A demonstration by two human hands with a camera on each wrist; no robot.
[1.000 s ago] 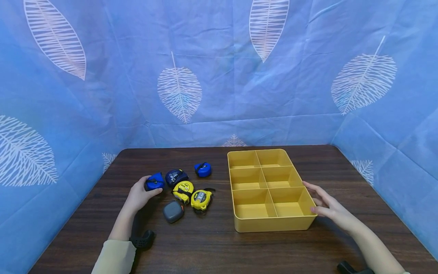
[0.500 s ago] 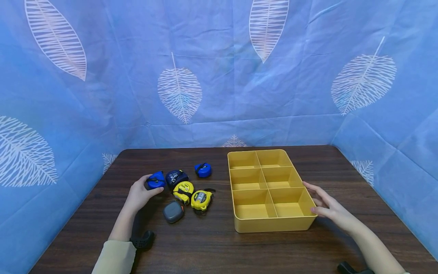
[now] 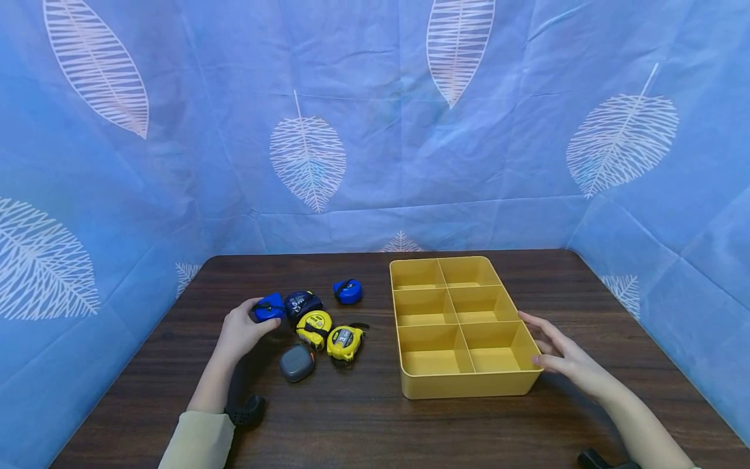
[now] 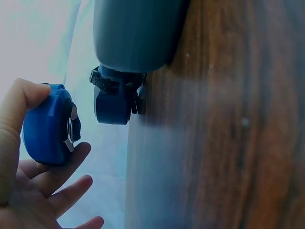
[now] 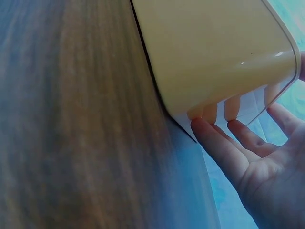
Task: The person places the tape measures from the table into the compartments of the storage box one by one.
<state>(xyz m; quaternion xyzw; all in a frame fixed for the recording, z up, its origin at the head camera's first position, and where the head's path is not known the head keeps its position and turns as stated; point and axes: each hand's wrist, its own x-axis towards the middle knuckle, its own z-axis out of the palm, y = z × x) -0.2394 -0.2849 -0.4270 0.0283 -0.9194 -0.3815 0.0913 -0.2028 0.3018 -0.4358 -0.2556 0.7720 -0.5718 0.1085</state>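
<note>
My left hand [image 3: 242,332] pinches a blue tape measure [image 3: 270,307] between thumb and fingers at the left of the table. In the left wrist view the blue tape measure [image 4: 46,130] is off the tabletop, the lower fingers spread below it. Right beside it in the head view sits a dark navy tape measure [image 3: 302,303]. Two yellow tape measures [image 3: 314,326] lie nearer me. My right hand [image 3: 564,355] rests on the right side of a yellow six-compartment box [image 3: 469,384]. Its nearly straight fingers [image 5: 219,145] touch the outer wall, with the thumb at the rim.
A dark grey rounded case [image 3: 297,362] lies in front of the yellow tape measures. Another blue tape measure [image 3: 349,292] sits farther back. All stand on a dark wooden table [image 3: 351,430], with a blue leaf-patterned cloth [image 3: 375,150] behind it.
The pinched blue tape measure has turned a little and shifted slightly right, closer to the navy one. My right hand and the box have stayed put.
</note>
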